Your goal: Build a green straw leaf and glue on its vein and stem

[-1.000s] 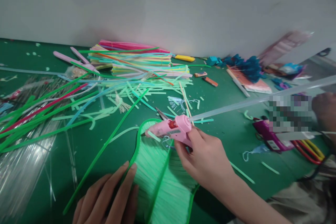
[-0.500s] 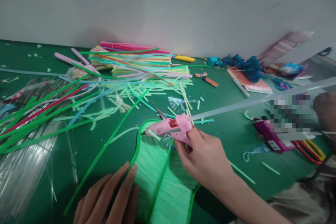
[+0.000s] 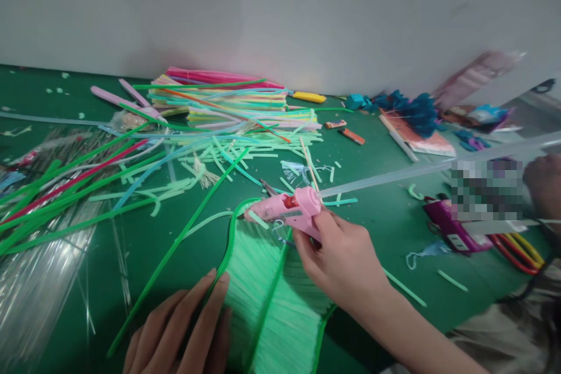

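Right hand (image 3: 344,248) gripped pink hot-glue gun (image 3: 302,210), seemingly angled so its tip met the far rim of the green leaf-shaped piece (image 3: 263,280), at near side of green table (image 3: 144,257). Left hand (image 3: 179,324) rested along the piece's left edge, apparently steadying it; couldn't tell whether pinching.

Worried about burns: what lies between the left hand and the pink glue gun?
The head view shows part of the green leaf-shaped piece between the left hand and glue gun.

Head view (quite near) looks forward and down at the table (image 3: 377,152)
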A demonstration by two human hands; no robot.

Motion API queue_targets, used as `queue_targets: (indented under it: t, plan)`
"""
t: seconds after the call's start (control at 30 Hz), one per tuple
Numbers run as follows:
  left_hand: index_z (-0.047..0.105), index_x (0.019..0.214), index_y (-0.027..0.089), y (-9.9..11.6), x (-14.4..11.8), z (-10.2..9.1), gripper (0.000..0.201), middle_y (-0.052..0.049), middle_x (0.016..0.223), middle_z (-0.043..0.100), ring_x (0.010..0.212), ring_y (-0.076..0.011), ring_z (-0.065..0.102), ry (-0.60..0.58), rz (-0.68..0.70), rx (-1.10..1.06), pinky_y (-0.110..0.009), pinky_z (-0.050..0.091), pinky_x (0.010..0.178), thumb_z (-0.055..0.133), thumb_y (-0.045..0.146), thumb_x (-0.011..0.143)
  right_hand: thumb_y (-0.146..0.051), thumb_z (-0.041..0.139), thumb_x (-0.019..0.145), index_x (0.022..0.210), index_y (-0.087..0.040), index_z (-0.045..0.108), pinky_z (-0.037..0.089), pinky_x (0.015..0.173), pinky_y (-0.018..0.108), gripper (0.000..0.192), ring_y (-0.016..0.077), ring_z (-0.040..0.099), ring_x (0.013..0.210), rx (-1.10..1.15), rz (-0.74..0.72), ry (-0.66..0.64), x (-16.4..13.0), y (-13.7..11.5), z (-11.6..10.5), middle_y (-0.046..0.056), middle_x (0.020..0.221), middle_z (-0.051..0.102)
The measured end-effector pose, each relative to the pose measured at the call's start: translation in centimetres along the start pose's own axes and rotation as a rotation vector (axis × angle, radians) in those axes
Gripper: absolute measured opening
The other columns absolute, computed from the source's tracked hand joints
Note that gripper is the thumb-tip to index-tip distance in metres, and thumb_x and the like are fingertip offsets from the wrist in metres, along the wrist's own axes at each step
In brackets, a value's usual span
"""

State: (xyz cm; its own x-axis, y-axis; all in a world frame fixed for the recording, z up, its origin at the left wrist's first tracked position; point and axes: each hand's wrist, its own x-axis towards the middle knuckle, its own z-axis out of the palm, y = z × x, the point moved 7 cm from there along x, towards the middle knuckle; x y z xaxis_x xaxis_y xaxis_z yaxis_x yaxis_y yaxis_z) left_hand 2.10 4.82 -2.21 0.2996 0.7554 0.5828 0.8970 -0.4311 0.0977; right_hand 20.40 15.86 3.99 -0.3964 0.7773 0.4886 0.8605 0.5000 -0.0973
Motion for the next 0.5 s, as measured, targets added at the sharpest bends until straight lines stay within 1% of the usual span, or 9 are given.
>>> queue_targets:
  t: [0.1, 0.13, 0.23, 0.3, 0.43, 0.5]
  plan:
    - [0.063, 0.133, 0.012, 0.35, -0.05, 0.09, 0.049, -0.009, 0.122, 0.074, 0.095, -0.0227, 0.067, -0.020, 0.041, 0.012, -0.037, 0.049, 0.091, 0.071, 0.022, 0.086, -0.014, 0.045, 0.086, 0.076, -0.018, 0.055, 0.037, 0.044, 0.027, 0.014, 0.0157, 0.052, 0.043, -0.007, -0.011, 0.009, 0.04, -0.07, 0.02, 0.001, 0.055, 0.057]
    - [0.063, 0.133, 0.013, 0.32, -0.03, 0.10, 0.049, -0.009, 0.122, 0.074, 0.096, -0.0228, 0.067, -0.025, 0.028, 0.012, -0.037, 0.049, 0.091, 0.071, 0.022, 0.085, -0.014, 0.045, 0.085, 0.076, -0.018, 0.055, 0.037, 0.044, 0.027, 0.014, 0.0159, 0.053, 0.044, -0.012, -0.014, 0.011, 0.04, -0.08, 0.03, 0.001, 0.055, 0.057]
    - [0.065, 0.132, 0.015, 0.09, 0.07, -0.17, 0.047, -0.008, 0.120, 0.075, 0.095, -0.0227, 0.067, 0.009, -0.036, -0.002, -0.037, 0.048, 0.091, 0.072, 0.020, 0.085, -0.013, 0.046, 0.085, 0.076, -0.017, 0.056, 0.038, 0.045, 0.028, 0.015, 0.0164, 0.056, 0.045, -0.025, -0.015, 0.011, 0.01, -0.05, 0.07, 0.002, 0.056, 0.058]
    - [0.065, 0.132, 0.015, 0.18, 0.09, -0.21, 0.047, -0.008, 0.120, 0.075, 0.095, -0.0223, 0.066, 0.013, -0.027, -0.005, -0.037, 0.048, 0.091, 0.071, 0.021, 0.085, -0.013, 0.046, 0.085, 0.075, -0.017, 0.056, 0.038, 0.045, 0.028, 0.015, 0.0164, 0.056, 0.045, -0.028, -0.014, 0.009, -0.01, -0.03, 0.06, 0.003, 0.057, 0.059]
    - [0.064, 0.133, 0.014, 0.19, 0.03, -0.10, 0.049, -0.008, 0.121, 0.074, 0.095, -0.0222, 0.067, -0.010, 0.016, 0.003, -0.036, 0.048, 0.092, 0.072, 0.023, 0.085, -0.013, 0.045, 0.085, 0.075, -0.018, 0.056, 0.037, 0.044, 0.027, 0.016, 0.0158, 0.054, 0.043, -0.021, -0.012, 0.013, 0.01, -0.01, -0.05, 0.002, 0.055, 0.057]
    - [0.064, 0.133, 0.014, 0.07, 0.05, -0.05, 0.049, -0.008, 0.122, 0.074, 0.096, -0.0223, 0.067, -0.018, 0.016, 0.002, -0.036, 0.048, 0.093, 0.072, 0.023, 0.085, -0.013, 0.045, 0.085, 0.075, -0.017, 0.057, 0.037, 0.044, 0.027, 0.016, 0.0157, 0.052, 0.042, -0.018, -0.008, 0.008, 0.03, 0.02, -0.02, 0.001, 0.054, 0.057]
